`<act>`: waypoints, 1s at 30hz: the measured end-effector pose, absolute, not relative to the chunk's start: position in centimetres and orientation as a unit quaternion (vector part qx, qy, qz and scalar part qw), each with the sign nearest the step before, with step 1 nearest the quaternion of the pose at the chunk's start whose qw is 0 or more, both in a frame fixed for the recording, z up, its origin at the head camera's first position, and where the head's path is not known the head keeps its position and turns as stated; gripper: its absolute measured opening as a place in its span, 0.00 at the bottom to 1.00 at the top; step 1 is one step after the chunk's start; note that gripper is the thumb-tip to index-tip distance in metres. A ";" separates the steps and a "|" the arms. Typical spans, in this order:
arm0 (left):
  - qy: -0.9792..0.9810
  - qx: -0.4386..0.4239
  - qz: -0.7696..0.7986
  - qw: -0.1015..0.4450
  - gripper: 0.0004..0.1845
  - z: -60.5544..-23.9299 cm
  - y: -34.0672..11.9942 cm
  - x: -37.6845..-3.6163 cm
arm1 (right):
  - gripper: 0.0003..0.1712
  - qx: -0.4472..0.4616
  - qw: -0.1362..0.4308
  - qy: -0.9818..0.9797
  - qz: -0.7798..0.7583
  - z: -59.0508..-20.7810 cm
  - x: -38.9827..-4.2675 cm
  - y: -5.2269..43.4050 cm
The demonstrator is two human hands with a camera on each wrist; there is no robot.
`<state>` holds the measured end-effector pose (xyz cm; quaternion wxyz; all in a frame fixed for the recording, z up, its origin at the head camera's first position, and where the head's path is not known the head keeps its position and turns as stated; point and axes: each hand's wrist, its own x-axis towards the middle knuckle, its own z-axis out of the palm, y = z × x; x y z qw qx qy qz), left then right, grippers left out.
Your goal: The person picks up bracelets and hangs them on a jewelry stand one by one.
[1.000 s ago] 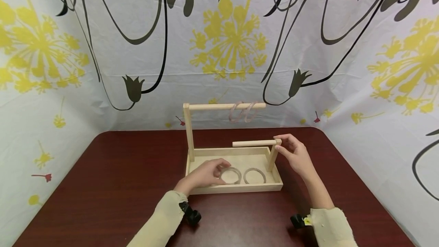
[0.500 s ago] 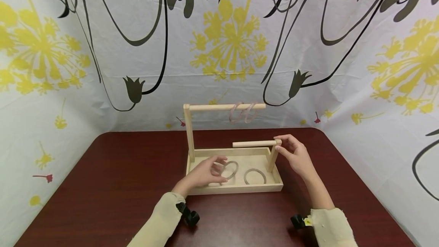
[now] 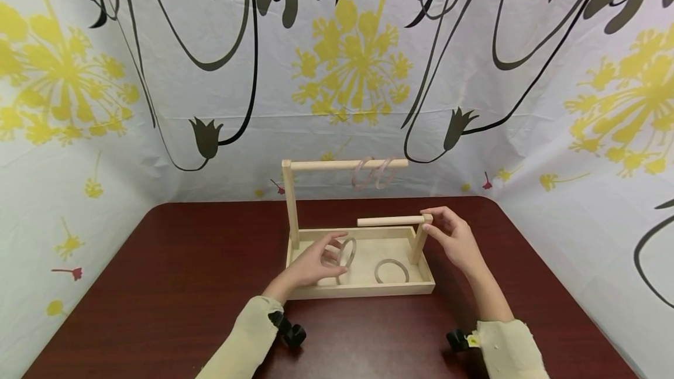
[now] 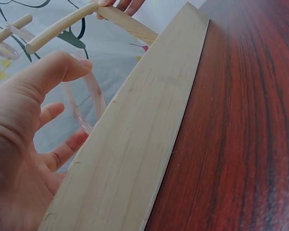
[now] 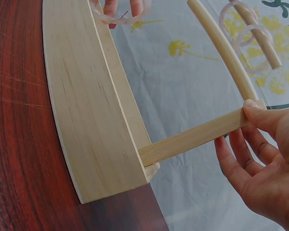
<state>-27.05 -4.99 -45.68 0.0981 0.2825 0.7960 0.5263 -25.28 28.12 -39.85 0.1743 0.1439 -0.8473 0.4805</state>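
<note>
**Over the wooden tray: 2 rings hung, 1 in our fingers, 1 lying flat**

Over the tray's (image 3: 363,291) left half, at about 6 o'clock from the tall post, our left hand (image 3: 310,265) pinches a clear ring (image 3: 346,252) between thumb and fingertips, tilted up nearly on edge and lifted off the tray floor. The left wrist view shows the thumb over the ring's top and the other fingers curled underneath it.

At 3 o'clock from that ring, our right hand (image 3: 451,238) holds the top of the short post (image 3: 419,241), thumb and forefinger pinched at the joint where the low rod (image 3: 391,220) meets it. The right wrist view shows the remaining fingers loosely extended beneath the post.

As to progress, we judge the work about half done:

- 2 clear rings (image 3: 372,172) hang side by side on the high rod (image 3: 347,163), toward its free right end, at 12 o'clock from the tray.
- 1 ring is in our left hand, raised but not threaded on either rod.
- 1 ring (image 3: 391,271) lies flat on the tray floor, at 4 o'clock from the held ring and just beside the short post's foot.
- Nothing hangs on the low rod.

Underneath everything is a dark red table (image 3: 184,274), with a flowered cloth behind it.
</note>
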 end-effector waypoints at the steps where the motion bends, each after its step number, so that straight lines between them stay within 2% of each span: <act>1: 0.796 0.280 0.527 0.098 0.40 -45.7 -5.0 -27.0 | 0.17 0.144 0.174 -0.848 0.480 -39.9 -25.3 28.2; 30: 0.767 0.271 0.576 0.085 0.38 -45.3 -4.9 -26.9 | 0.16 0.154 0.181 -0.842 0.484 -40.4 -25.7 28.5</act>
